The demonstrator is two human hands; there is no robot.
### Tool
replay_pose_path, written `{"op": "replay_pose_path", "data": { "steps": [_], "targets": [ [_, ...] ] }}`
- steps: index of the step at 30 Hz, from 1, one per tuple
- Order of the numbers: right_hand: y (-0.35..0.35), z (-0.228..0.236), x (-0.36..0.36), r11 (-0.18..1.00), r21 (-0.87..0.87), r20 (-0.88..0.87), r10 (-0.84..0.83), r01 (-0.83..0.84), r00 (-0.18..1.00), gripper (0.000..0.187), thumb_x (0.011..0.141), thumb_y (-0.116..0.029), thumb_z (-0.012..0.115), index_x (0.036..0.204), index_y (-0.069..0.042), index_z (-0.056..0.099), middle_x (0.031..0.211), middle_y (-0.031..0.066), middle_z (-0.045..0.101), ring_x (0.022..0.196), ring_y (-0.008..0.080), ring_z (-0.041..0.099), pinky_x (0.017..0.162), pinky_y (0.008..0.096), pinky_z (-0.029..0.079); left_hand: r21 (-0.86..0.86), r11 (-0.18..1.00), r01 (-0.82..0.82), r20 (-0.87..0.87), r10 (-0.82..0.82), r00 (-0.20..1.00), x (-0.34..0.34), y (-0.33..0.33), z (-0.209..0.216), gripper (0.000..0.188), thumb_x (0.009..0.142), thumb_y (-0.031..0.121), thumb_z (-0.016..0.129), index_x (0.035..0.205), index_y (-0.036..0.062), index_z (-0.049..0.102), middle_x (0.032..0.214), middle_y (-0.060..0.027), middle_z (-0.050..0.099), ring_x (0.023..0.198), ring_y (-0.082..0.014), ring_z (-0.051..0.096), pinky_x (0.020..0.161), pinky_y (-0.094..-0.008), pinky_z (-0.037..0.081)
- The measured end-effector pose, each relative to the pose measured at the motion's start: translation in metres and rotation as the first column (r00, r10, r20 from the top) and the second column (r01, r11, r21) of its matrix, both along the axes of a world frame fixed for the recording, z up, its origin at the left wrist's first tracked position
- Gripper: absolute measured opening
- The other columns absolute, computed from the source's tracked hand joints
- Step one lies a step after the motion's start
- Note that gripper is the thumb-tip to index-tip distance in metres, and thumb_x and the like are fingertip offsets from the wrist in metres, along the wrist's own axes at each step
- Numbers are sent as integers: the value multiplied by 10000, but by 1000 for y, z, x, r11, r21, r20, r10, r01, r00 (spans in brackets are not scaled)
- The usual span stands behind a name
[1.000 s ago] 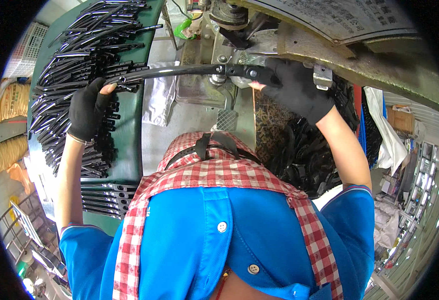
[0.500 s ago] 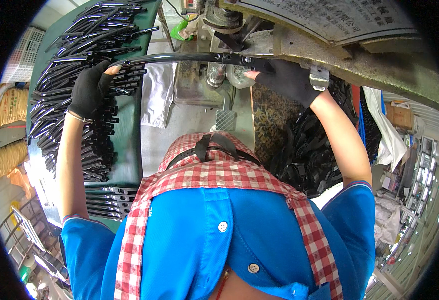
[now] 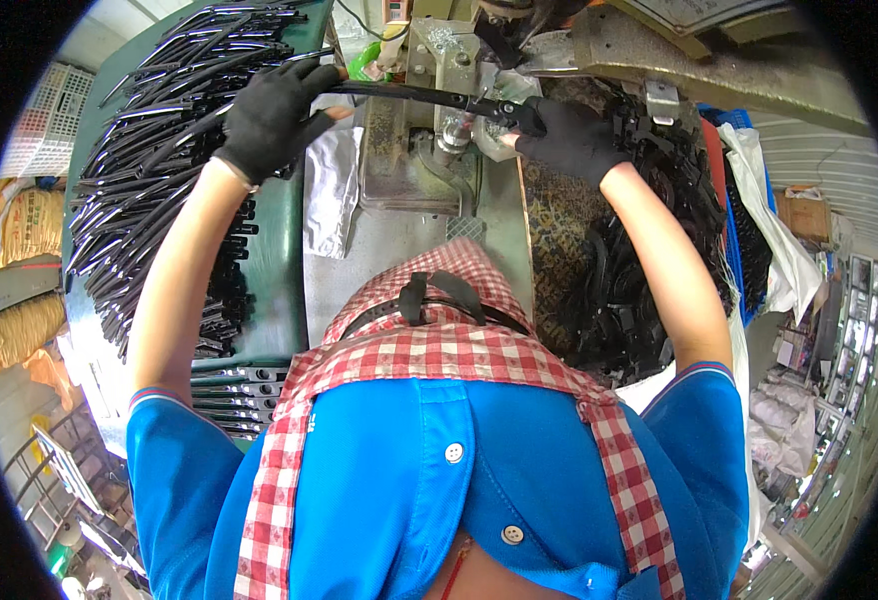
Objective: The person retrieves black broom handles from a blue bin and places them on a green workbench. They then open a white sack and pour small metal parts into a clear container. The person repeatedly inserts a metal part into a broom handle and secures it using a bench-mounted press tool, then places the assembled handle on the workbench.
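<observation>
Black tubular bar | left hand, right hand gripped it well apart | step seemed positioning | next move likely needed steadiness

Bright, mostly even light. Held black tube catches thin glints; piled tubes streaked white. Silvery plastic sheet glares. Black parts at right sink into shadow. Corrugated wall bows, softening toward black fisheye rim. Blue shirt sharp.
</observation>
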State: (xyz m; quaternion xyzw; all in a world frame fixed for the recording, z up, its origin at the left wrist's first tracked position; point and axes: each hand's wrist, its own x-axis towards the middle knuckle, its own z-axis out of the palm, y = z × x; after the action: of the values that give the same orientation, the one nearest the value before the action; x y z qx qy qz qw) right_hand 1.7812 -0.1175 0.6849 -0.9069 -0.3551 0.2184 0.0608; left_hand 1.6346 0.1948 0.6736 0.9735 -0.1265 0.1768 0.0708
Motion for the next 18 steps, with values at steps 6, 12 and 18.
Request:
{"op": "replay_pose_path", "data": {
  "steps": [6, 12, 18],
  "targets": [
    [-9, 4, -69, 700, 601, 593, -67, -386, 802, 305, 720, -173, 712, 985, -106, 576, 978, 130, 577, 887, 325, 568, 781, 419, 437, 6, 998, -59, -122, 60, 991, 19, -12, -15, 201, 839, 247, 614, 1026, 175, 638, 806, -126, 650, 709, -345, 630, 601, -431, 510],
    [-22, -64, -90, 723, 673, 102, 120, -157, 988, 179, 744, -124, 660, 899, -55, 602, 843, 119, 613, 793, 296, 603, 709, 384, 472, -64, 997, -31, -147, 21, 989, 22, -14, -13, 130, 811, 218, 592, 935, 184, 616, 749, -118, 633, 695, -329, 636, 589, -445, 501],
    [-15, -70, -60, 814, 574, -187, 23, 91, 982, 103, 802, -121, 649, 885, -61, 633, 769, 48, 641, 700, 138, 604, 625, 279, 457, -15, 999, -35, -277, 30, 960, 18, -8, -2, 278, 837, 284, 613, 1060, 117, 607, 849, -135, 647, 776, -346, 628, 654, -431, 498]
  ]
}}
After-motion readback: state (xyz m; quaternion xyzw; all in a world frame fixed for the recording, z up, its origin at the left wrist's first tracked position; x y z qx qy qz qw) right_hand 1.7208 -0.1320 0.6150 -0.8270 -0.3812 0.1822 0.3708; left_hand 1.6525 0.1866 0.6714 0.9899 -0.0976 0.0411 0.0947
